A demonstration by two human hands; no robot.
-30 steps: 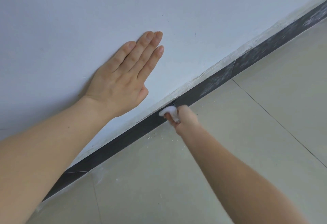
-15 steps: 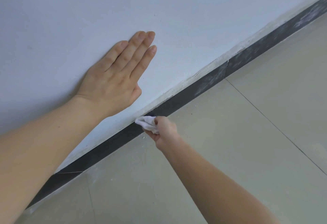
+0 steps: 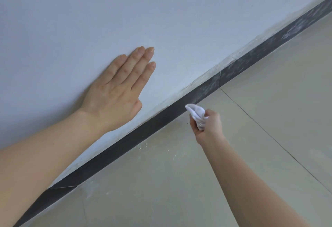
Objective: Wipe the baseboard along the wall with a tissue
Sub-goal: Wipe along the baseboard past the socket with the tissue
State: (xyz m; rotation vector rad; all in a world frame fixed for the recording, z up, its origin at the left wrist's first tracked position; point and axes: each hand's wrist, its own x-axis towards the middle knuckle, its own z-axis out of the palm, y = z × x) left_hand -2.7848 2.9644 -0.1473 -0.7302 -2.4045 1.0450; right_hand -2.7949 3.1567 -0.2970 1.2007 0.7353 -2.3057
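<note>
Pressure matters most: the right hand (image 3: 208,126), fingers curled round the bunched tissue (image 3: 196,115), should press it flat on the baseboard (image 3: 143,133) and stroke along the strip, not across, toward the grey, dusty stretch at upper right. The tissue's tip sits at the strip's lower edge; contact is unclear. The left hand (image 3: 115,97) lies flat, fingers straight, on the wall (image 3: 179,20). The baseboard's long axis runs from lower left to upper right.

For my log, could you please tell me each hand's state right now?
Left hand: open, flat on pale painted wall.
Right hand: holding crumpled white tissue.
</note>
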